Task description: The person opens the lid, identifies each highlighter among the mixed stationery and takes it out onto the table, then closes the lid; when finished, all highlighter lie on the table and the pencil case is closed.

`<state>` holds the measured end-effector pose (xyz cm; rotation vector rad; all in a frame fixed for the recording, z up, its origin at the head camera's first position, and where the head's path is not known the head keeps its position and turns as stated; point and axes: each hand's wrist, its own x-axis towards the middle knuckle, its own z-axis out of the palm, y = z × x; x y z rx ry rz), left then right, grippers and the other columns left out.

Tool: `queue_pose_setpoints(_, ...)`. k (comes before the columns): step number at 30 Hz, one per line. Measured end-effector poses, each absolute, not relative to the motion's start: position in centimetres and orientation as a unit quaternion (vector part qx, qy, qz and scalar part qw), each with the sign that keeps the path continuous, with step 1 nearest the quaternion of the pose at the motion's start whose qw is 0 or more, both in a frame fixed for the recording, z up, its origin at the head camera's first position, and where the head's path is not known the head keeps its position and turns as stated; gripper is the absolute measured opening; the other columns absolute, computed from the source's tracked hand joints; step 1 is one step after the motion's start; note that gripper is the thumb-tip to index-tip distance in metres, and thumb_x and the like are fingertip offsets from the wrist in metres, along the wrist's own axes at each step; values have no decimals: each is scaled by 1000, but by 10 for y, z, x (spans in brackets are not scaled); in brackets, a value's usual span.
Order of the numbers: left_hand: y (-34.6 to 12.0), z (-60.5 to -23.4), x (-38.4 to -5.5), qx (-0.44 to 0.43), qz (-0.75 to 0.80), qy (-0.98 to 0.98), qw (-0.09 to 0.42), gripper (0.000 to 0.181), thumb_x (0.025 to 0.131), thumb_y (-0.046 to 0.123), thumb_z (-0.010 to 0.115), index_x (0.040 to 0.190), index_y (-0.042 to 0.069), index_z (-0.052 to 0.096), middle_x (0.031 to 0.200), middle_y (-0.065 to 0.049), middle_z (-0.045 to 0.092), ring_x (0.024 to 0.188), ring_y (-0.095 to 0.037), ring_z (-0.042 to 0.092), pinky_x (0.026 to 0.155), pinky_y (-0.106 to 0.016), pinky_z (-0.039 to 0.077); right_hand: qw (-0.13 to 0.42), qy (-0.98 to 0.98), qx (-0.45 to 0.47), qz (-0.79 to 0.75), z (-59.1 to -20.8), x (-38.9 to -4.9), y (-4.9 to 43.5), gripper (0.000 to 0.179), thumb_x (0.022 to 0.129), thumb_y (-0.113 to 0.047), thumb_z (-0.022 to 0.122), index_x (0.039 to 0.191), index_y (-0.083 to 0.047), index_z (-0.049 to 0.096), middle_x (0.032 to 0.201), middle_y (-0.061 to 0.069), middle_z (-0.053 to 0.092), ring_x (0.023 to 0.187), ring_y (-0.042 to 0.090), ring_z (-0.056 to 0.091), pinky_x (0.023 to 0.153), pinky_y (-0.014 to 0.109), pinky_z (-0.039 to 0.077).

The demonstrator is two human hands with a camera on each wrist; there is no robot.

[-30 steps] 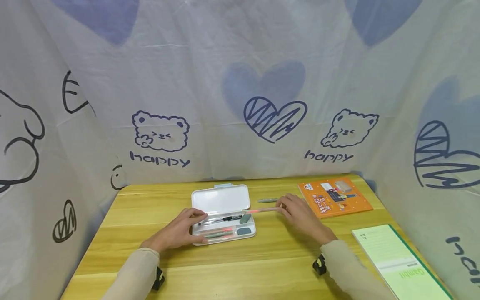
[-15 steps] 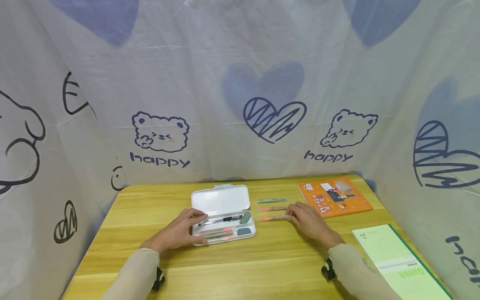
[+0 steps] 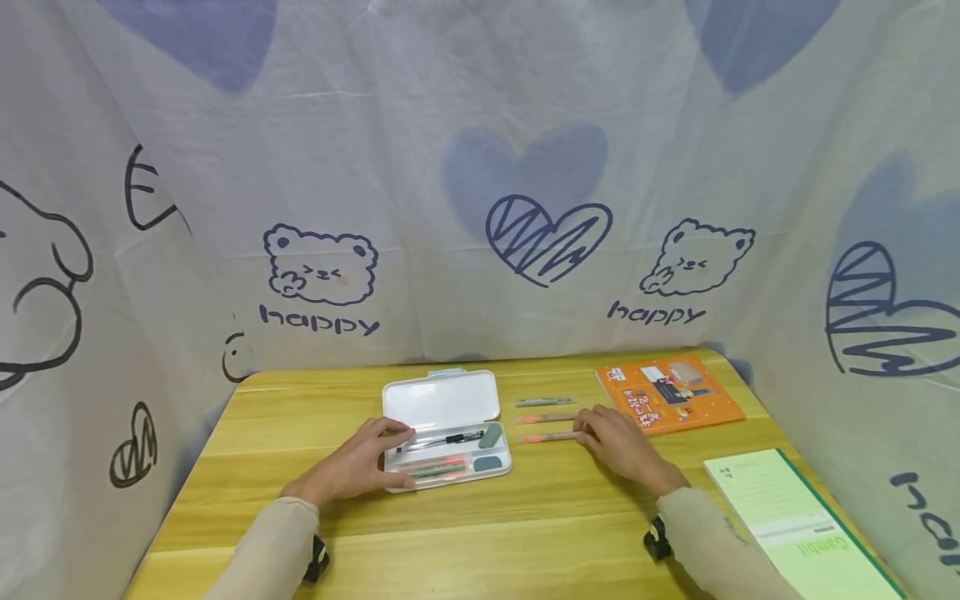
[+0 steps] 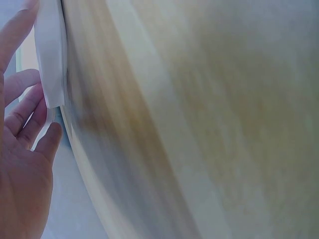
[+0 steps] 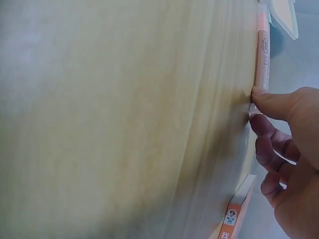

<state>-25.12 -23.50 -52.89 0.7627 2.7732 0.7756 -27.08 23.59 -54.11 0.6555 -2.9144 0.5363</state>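
A white pencil case (image 3: 441, 402) lies with its lid folded back on the table. My left hand (image 3: 362, 460) grips its left end, thumb at the front edge and fingers over the hinge side. Inside are a black-capped clear pen (image 3: 442, 441), pink and green pens (image 3: 431, 469), a green eraser (image 3: 491, 436) and a blue-grey piece (image 3: 488, 463). To the right, my right hand (image 3: 618, 446) pinches the end of a pink pen (image 3: 546, 437) between thumb and index finger, low at the tabletop. Parallel behind it lie another pink pen (image 3: 542, 418) and a grey-green pen (image 3: 543, 402).
An orange booklet (image 3: 675, 396) lies behind my right hand at the back right. Nearer, a pale green notepad (image 3: 802, 517) lies along the table's right side. A printed white curtain (image 3: 435, 275) encloses the wooden table (image 3: 450, 550).
My right hand has shifted right and slightly towards me. A single pink pen showed near its fingers before; now two lie apart, the nearer one pinched. My left hand stays on the case.
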Motion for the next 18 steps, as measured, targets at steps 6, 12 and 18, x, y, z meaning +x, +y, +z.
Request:
queue_pose_setpoints(6,-234,-528,-251,258,258,927,82,91,91,55,86,160,6,54,160,-10,52,151,-34,45,126,-59,42,36,-961,191,197,-533,-269,237,17,104,-28,77,116,-16,74,92,-5,61,79,10,52,72,32,48)
queue_pose_setpoints(12,-235,-528,-251,254,259,928,83,91,91,55,86,160,6,54,161,-10,51,151,-34,44,126,-59,41,68,-958,206,189,-520,-267,221,21,103,-30,77,118,-15,77,94,-5,62,79,9,52,72,31,47)
queue_pose_setpoints(18,-235,-528,-250,255,260,927,84,91,91,54,86,160,6,53,161,-11,51,152,-35,44,126,-60,41,71,-948,242,192,-512,-260,178,15,104,-26,76,112,-14,81,102,-2,71,95,18,65,86,42,53)
